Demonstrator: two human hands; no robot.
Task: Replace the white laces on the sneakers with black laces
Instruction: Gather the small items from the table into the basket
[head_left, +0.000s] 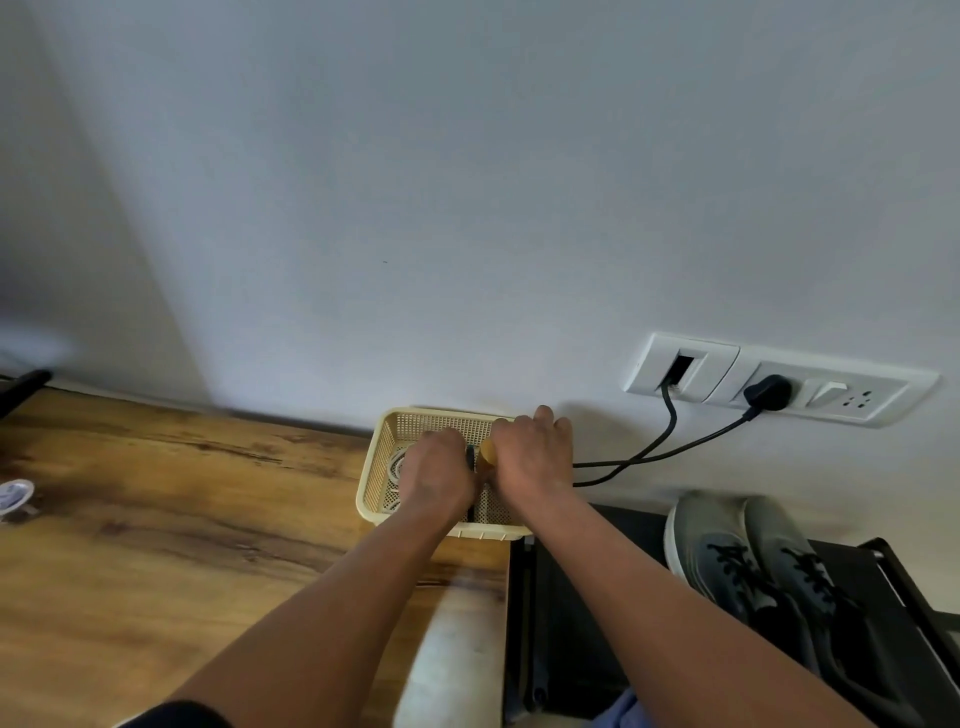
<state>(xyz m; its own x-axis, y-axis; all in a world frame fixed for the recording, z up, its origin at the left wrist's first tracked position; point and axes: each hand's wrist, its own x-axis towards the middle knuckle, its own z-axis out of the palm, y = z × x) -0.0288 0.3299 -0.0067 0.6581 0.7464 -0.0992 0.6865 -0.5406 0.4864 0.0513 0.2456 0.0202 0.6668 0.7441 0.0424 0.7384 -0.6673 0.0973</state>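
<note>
Reaching into the cream perforated plastic basket (379, 457) at the wooden desk's (156, 519) far edge, the left hand (439, 475) and right hand (530, 457) curl over its contents, grips unclear; grey sneakers (753, 561), black-laced, wait right.

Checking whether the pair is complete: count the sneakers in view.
2. Both grey black-laced sneakers stand side by side on the black rack at lower right: one nearer the wall socket side, the other just right of it. Nothing suggests more hidden.
</note>
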